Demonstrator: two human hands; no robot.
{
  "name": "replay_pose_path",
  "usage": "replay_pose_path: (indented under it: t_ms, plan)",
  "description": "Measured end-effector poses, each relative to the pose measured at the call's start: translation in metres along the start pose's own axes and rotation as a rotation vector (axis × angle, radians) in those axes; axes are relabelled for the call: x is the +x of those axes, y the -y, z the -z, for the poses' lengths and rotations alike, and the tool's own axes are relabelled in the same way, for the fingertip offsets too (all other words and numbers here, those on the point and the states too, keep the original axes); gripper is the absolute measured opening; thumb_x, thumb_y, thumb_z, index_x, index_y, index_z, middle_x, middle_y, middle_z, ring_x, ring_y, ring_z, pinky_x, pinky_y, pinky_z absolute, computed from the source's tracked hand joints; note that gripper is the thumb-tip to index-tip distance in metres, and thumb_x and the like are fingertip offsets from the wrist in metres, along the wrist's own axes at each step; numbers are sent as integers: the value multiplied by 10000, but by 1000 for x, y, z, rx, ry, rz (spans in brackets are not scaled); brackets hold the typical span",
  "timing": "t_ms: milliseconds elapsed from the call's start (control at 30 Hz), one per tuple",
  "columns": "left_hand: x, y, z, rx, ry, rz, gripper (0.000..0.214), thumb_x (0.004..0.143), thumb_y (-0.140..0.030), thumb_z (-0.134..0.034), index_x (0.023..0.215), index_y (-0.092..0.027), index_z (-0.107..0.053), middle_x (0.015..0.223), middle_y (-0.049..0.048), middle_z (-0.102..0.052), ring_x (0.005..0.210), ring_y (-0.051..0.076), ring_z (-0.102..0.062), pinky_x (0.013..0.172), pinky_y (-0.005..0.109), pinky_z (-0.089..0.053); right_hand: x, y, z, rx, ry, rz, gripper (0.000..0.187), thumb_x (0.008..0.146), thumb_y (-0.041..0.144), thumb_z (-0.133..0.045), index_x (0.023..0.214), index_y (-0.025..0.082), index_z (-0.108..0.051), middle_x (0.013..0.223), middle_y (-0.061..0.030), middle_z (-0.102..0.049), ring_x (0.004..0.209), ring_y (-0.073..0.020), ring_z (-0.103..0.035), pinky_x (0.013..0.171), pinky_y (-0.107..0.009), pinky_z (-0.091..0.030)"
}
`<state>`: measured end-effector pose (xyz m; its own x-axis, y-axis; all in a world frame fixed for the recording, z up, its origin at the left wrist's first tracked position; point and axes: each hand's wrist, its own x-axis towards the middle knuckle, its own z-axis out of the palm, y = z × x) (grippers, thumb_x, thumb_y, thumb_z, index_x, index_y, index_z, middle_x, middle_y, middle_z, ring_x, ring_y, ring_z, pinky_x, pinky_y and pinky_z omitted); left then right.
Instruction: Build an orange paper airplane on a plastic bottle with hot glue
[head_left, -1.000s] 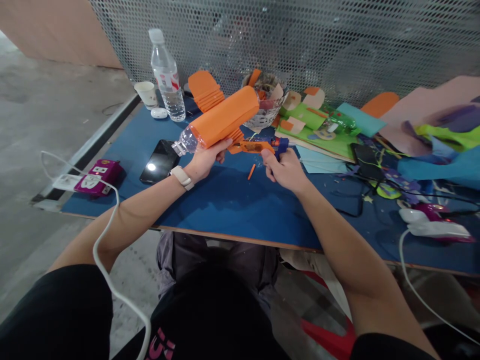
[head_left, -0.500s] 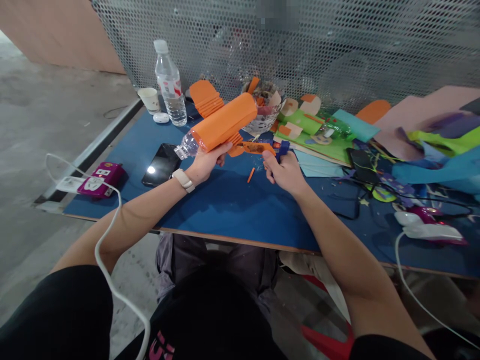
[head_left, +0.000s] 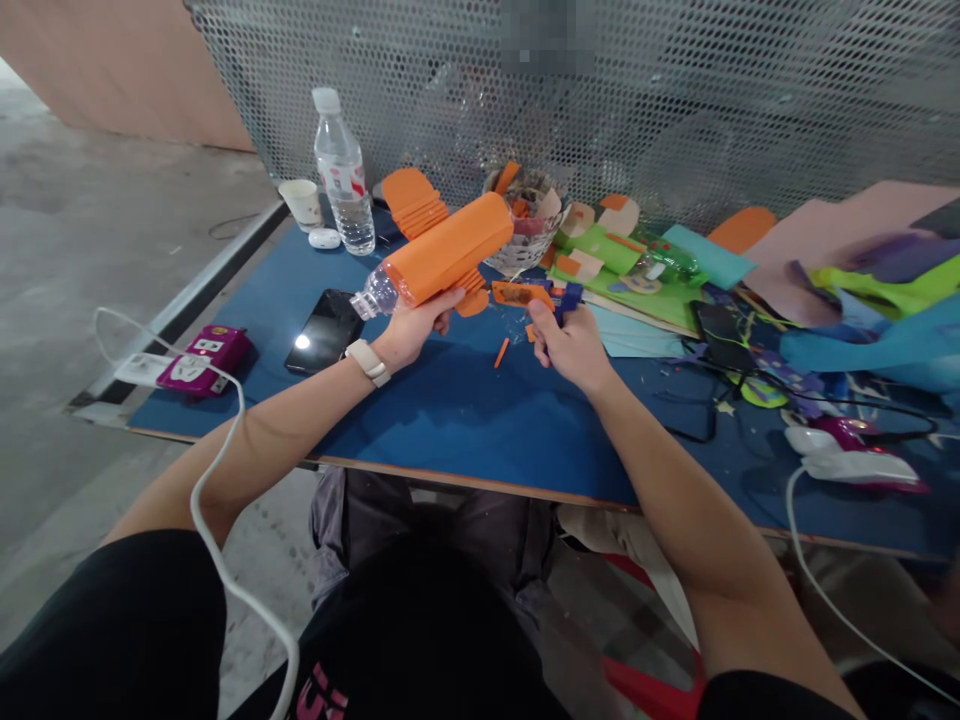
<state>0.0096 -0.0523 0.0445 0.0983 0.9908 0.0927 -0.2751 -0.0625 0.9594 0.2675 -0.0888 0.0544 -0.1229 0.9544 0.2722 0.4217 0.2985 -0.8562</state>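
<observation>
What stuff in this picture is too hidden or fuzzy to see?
Head view:
- grip of the glue gun: mostly hidden by the right hand.
- body of the clear bottle: covered by orange paper, held in the left hand.
- label on the water bottle: too small to read.
- top of the mesh: one patch blurred.

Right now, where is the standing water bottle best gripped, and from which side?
Grip the water bottle around its labelled middle, probably from the near side: it stands upright, with a paper cup on one side and orange folded paper on the other.
</observation>
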Motion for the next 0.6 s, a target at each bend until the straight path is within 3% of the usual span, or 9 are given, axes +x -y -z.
replay_pose_path:
  t_ms: [300,433,533,600]
  plan:
    - [0,2,1,10,5,14,480,983,-250,-957,684,-227,-583,547,-87,-444,516,87,-393,530,244,-412,1,-3,0,-101,-2,-18,894,1018,1126,-544,662,310,-458,455,0,-489,411,-176,-536,507,-375,-503]
    - [-1,1,-1,12,-7,39,513,1030,-215,-937,675,-221,-566,552,-89,-442,521,80,-403,538,238,-403,8,-14,10,-204,-19,-32,850,1068,1072,-531,707,303,-567,496,-22,-562,478,-216,-609,616,-420,-587]
    - [0,1,-1,-7,-26,41,491,1046,-185,-939,707,-220,-585,557,-97,-451,513,79,-399,543,244,-400,17,-30,28,-272,20,-92,702,1132,920,-581,807,301,-646,571,-40,-624,566,-258,-660,706,-472,-626]
    - [1,1,-1,-29,-43,49,453,1070,-139,-900,733,-216,-607,558,-97,-460,509,84,-406,543,249,-396,24,-42,45,-314,55,-144,473,1144,725,-644,929,304,-650,661,-45,-678,673,-305,-709,780,-516,-642]
